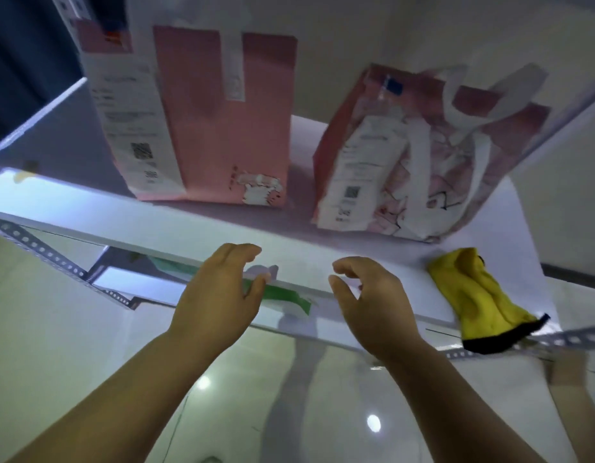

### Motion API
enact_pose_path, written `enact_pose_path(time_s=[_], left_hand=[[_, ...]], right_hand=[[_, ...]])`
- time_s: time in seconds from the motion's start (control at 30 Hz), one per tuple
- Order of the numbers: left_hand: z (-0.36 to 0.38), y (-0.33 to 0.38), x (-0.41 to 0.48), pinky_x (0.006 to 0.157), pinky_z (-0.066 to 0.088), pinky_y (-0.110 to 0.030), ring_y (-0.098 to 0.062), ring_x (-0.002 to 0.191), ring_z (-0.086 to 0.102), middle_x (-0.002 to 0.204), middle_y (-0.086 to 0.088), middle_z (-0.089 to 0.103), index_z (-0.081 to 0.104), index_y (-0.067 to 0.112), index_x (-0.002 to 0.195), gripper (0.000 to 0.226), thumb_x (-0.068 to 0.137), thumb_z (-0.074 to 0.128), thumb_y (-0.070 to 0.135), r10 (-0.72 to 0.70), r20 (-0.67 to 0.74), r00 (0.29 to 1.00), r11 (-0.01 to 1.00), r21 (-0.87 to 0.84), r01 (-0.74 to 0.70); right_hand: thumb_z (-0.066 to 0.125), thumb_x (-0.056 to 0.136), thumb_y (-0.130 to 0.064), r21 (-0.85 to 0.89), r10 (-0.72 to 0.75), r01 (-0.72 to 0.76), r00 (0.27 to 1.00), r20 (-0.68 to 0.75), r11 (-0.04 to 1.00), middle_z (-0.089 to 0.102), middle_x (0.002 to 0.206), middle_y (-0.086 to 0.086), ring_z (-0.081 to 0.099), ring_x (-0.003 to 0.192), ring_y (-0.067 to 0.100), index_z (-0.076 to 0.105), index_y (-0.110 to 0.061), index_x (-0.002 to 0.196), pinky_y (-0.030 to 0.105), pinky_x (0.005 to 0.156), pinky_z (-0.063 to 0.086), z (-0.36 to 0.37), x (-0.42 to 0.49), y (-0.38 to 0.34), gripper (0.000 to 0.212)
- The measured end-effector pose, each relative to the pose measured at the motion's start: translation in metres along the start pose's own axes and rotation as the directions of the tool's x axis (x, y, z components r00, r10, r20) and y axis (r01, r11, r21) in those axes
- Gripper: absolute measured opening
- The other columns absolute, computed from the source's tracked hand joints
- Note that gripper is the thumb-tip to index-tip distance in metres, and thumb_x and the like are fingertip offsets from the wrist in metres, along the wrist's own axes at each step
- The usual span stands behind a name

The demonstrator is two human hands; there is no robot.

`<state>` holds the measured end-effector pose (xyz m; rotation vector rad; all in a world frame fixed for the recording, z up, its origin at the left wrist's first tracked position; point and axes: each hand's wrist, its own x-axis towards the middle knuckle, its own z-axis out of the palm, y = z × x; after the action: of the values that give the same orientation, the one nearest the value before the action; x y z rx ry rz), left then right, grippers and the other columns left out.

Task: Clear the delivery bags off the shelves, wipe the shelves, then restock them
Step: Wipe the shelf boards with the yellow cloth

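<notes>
Two pink delivery bags stand on the white shelf [175, 225]. The left bag [222, 128] is upright with a long receipt on its side. The right bag [433, 155] is crumpled, with white handles and a receipt. A yellow cloth [479, 295] with a black edge lies on the shelf's front right corner, hanging over the edge. My left hand [219, 299] and my right hand [376, 302] hover side by side in front of the shelf's front edge, fingers loosely curled, holding nothing.
A perforated metal rail [49, 255] braces the shelf at the left, and another [556, 342] runs at the right. A lower shelf holds a green-and-white bag [289, 295], mostly hidden. Glossy floor tiles [89, 379] lie below. A white wall rises behind.
</notes>
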<state>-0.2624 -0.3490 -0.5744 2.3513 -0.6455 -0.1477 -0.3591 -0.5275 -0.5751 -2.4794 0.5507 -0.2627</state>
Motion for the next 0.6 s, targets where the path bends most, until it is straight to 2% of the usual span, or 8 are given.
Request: enact_pose_path(time_s=[0.13,0.23,0.33,0.47,0.53,0.6], left_hand=[[0.049,0.039,-0.016,0.08,0.046,-0.029,-0.018,0.104,0.056,0.117,0.003,0.057,0.058,0.018,0.119,0.032,0.087,0.059,0.023,0.026,0.065,0.998,1.0,-0.004,-0.026],[0.083,0.067,-0.022,0.078,0.043,-0.027,-0.016,0.102,0.056,0.116,0.005,0.056,0.058,0.02,0.118,0.03,0.089,0.056,0.027,0.048,0.107,0.993,0.999,-0.014,-0.047],[0.11,0.088,-0.025,0.076,0.04,-0.025,-0.014,0.1,0.056,0.114,0.008,0.056,0.058,0.022,0.117,0.029,0.089,0.055,0.03,0.052,0.123,0.991,0.998,-0.029,-0.049],[0.135,0.103,-0.025,0.079,0.044,-0.027,-0.013,0.099,0.055,0.113,0.009,0.055,0.057,0.024,0.117,0.029,0.089,0.054,0.032,0.046,0.139,0.989,0.999,-0.031,-0.042],[0.143,0.104,-0.025,0.079,0.045,-0.029,-0.013,0.099,0.055,0.112,0.01,0.055,0.056,0.025,0.116,0.028,0.089,0.054,0.033,0.038,0.148,0.988,0.999,-0.02,-0.036],[0.149,0.103,-0.027,0.077,0.045,-0.029,-0.013,0.098,0.055,0.112,0.011,0.055,0.056,0.025,0.116,0.028,0.089,0.054,0.034,0.031,0.153,0.988,1.0,-0.007,-0.031]], right_hand=[[0.061,0.087,-0.023,-0.111,0.083,-0.087,0.996,-0.039,0.99,0.067,0.106,-0.001,0.059,0.099,0.017,0.067,-0.013,0.104,0.023,0.084,0.042,-0.04,-0.019,0.057,0.02],[0.064,0.085,-0.019,-0.205,0.095,-0.123,0.986,-0.138,0.971,0.067,0.101,0.007,0.058,0.095,0.028,0.067,-0.009,0.101,0.032,0.08,0.043,-0.068,-0.024,0.093,0.019],[0.064,0.082,-0.021,-0.333,0.105,-0.159,0.979,-0.175,0.93,0.062,0.108,0.015,0.051,0.097,0.037,0.062,-0.007,0.11,0.039,0.08,0.04,-0.087,-0.024,0.125,0.031],[0.058,0.082,-0.045,-0.466,0.292,-0.281,0.955,-0.05,0.839,0.038,0.139,0.009,0.032,0.123,0.036,0.035,-0.028,0.137,0.048,0.095,0.035,-0.093,-0.014,0.159,0.063],[0.057,0.081,-0.051,-0.421,0.342,-0.305,0.939,0.015,0.854,0.031,0.142,0.008,0.033,0.125,0.036,0.021,-0.036,0.141,0.05,0.098,0.031,-0.09,-0.01,0.17,0.072],[0.054,0.082,-0.053,-0.43,0.328,-0.286,0.944,0.026,0.857,0.032,0.14,0.01,0.039,0.119,0.038,0.013,-0.039,0.143,0.049,0.097,0.031,-0.085,-0.009,0.178,0.075]])
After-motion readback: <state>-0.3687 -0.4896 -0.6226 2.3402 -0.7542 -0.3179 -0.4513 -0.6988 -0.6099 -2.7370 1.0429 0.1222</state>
